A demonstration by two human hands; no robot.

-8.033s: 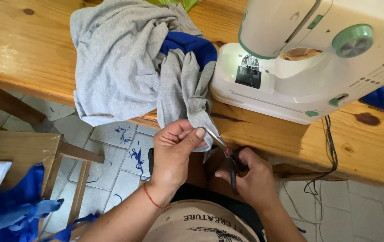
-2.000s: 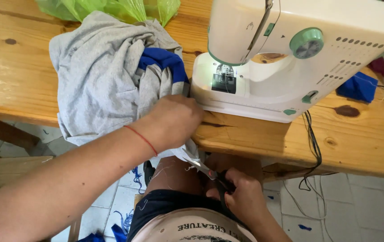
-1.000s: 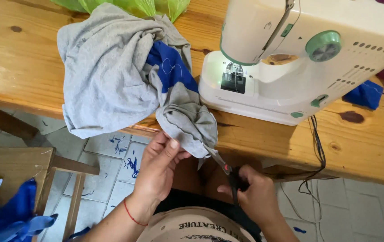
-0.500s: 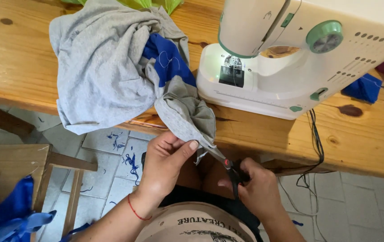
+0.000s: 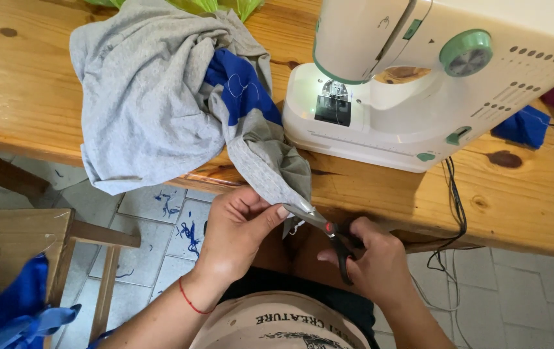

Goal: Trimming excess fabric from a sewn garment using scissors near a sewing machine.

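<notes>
The grey garment [image 5: 154,97] lies heaped on the wooden table [image 5: 25,84], left of the white sewing machine [image 5: 432,71], with a blue panel [image 5: 238,87] showing in its folds. One corner trails off the near edge of the table and hangs down toward the person's lap — that hanging corner [image 5: 270,171] is what both hands meet on.

The left hand [image 5: 238,229] pinches the tip of the corner between thumb and fingers, holding it taut just below the table edge. The right hand [image 5: 374,265] sits to the right and a little nearer, its fingers closed through the loops of a pair of scissors [image 5: 325,229]. The blades run up and to the left, their tips touching the cloth right beside the left thumb; how far they are parted I cannot tell. The strip of cloth runs from far to near, so the blades cross it at a slant.
</notes>
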